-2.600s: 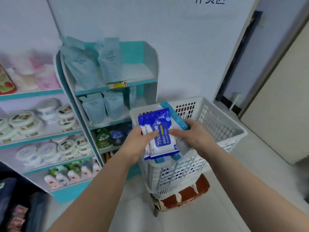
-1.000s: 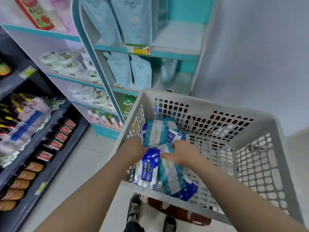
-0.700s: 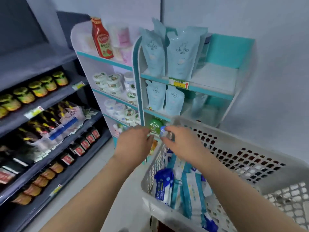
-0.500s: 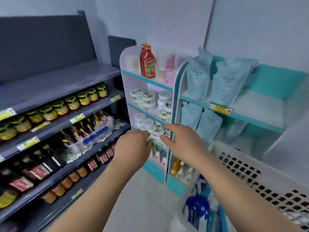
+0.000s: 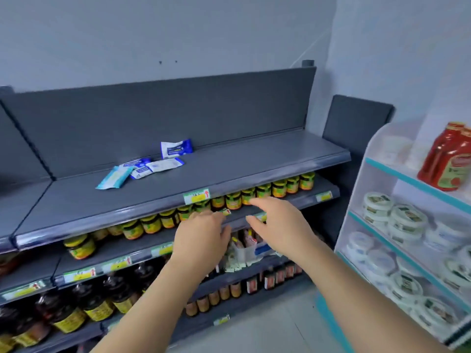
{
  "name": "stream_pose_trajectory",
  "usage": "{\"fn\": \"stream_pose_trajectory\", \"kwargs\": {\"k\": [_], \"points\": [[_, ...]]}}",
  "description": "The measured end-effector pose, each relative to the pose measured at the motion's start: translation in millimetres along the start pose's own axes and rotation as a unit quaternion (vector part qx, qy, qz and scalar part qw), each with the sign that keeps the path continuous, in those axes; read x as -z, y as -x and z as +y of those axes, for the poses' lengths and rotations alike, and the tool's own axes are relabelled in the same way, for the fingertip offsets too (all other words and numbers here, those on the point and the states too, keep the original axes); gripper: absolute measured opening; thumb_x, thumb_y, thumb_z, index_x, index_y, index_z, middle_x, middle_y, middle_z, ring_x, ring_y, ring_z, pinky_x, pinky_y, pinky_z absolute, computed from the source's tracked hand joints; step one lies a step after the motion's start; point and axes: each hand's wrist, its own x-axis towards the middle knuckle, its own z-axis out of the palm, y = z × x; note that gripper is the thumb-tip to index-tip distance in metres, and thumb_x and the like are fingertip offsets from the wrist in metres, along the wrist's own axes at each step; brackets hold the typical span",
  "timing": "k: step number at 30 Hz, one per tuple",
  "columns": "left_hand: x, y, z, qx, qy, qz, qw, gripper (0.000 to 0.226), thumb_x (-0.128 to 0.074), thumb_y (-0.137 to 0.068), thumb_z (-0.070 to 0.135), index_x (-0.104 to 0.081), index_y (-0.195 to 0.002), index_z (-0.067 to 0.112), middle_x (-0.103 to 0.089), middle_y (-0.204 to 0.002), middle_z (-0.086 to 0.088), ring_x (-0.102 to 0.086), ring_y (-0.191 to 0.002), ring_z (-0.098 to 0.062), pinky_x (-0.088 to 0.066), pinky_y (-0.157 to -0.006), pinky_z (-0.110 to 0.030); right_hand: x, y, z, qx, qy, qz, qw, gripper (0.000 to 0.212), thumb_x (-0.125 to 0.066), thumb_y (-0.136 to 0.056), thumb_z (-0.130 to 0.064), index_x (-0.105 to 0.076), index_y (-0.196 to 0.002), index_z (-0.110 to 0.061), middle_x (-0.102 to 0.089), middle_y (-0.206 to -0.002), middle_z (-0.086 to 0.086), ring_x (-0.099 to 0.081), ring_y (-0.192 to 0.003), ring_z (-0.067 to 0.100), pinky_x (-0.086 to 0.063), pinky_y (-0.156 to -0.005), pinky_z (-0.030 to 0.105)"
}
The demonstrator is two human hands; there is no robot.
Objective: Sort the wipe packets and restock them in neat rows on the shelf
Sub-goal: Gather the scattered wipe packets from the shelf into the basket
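Several wipe packets lie loose on the grey top shelf [image 5: 229,171], left of its middle. A teal packet [image 5: 113,177] lies flat at the front. Two blue-and-white packets [image 5: 139,168] [image 5: 167,165] lie behind it, and a third [image 5: 175,148] leans on the back panel. My left hand [image 5: 201,238] and my right hand [image 5: 277,225] hover side by side below the shelf's front edge, well to the right of the packets. Both hold nothing. The left hand's fingers are loosely curled and the right hand's fingers reach forward.
Yellow-labelled jars [image 5: 257,193] line the second shelf behind my hands. A box of sachets [image 5: 244,247] and dark bottles [image 5: 102,299] fill the lower shelves. A white-and-teal rack [image 5: 382,220] with round tubs and a red sauce bottle [image 5: 451,159] stands close on the right.
The view swung left from the white basket to the grey shelf. My hands let go of the wipe packets in the basket and came up with nothing in them.
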Motion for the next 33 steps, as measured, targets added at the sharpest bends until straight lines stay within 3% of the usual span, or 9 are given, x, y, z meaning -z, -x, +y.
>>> {"fn": "stream_pose_trajectory", "kwargs": {"k": [8,16,20,23,28,33], "points": [[-28,-78,-124,0.146,-0.019,0.009,0.989,0.026,-0.047,-0.094,0.039,-0.063,-0.103,0.021,-0.067,-0.104,0.003,-0.059,-0.1,-0.023,-0.047,-0.075,-0.032,-68,-160,-39,0.092,-0.01,-0.059,0.994,0.046,-0.049,-0.097,-0.035,-0.047,-0.141,-0.024,-0.051,-0.141,-0.003,-0.047,-0.127,0.018,-0.041,-0.101,0.033],[-56,-166,-232,0.312,-0.011,0.023,0.95,0.032,-0.047,-0.095,0.034,-0.06,-0.121,0.02,-0.064,-0.119,0.001,-0.059,-0.107,-0.024,-0.049,-0.081,-0.034,-139,-320,-63,0.156,-0.012,-0.134,0.979,0.041,-0.044,-0.099,-0.033,-0.05,-0.138,-0.02,-0.054,-0.137,0.001,-0.048,-0.125,0.022,-0.043,-0.098,0.035],[-71,-194,-290,0.365,-0.01,0.001,0.931,0.029,-0.047,-0.095,0.035,-0.06,-0.116,0.018,-0.063,-0.118,-0.003,-0.06,-0.103,-0.027,-0.047,-0.076,-0.033,-172,-378,-77,0.153,-0.017,-0.167,0.974,0.033,-0.043,-0.099,-0.026,-0.057,-0.126,-0.012,-0.062,-0.121,0.007,-0.054,-0.114,0.029,-0.046,-0.092,0.04],[-80,-212,-335,0.395,-0.001,-0.008,0.919,0.031,-0.047,-0.096,0.033,-0.058,-0.118,0.014,-0.059,-0.12,-0.006,-0.056,-0.104,-0.03,-0.043,-0.076,-0.033,-199,-421,-86,0.158,-0.017,-0.191,0.969,0.034,-0.041,-0.1,-0.024,-0.054,-0.129,-0.011,-0.054,-0.132,0.005,-0.05,-0.119,0.028,-0.044,-0.096,0.042],[-97,-234,-405,0.426,-0.017,-0.082,0.901,0.042,-0.042,-0.098,0.037,-0.044,-0.133,0.014,-0.049,-0.136,-0.009,-0.046,-0.122,-0.031,-0.039,-0.095,-0.039,-234,-471,-97,0.148,0.019,-0.258,0.955,0.046,-0.04,-0.1,-0.021,-0.036,-0.145,-0.013,-0.034,-0.151,0.002,-0.037,-0.134,0.024,-0.035,-0.106,0.037],[-108,-246,-444,0.458,0.02,-0.156,0.875,0.051,-0.053,-0.092,0.046,-0.036,-0.127,0.013,-0.055,-0.122,-0.007,-0.05,-0.113,-0.03,-0.039,-0.085,-0.036,-246,-497,-107,0.099,0.037,-0.306,0.946,0.055,-0.046,-0.097,-0.023,-0.026,-0.149,-0.016,-0.03,-0.152,0.006,-0.028,-0.138,0.028,-0.032,-0.108,0.037]]}}
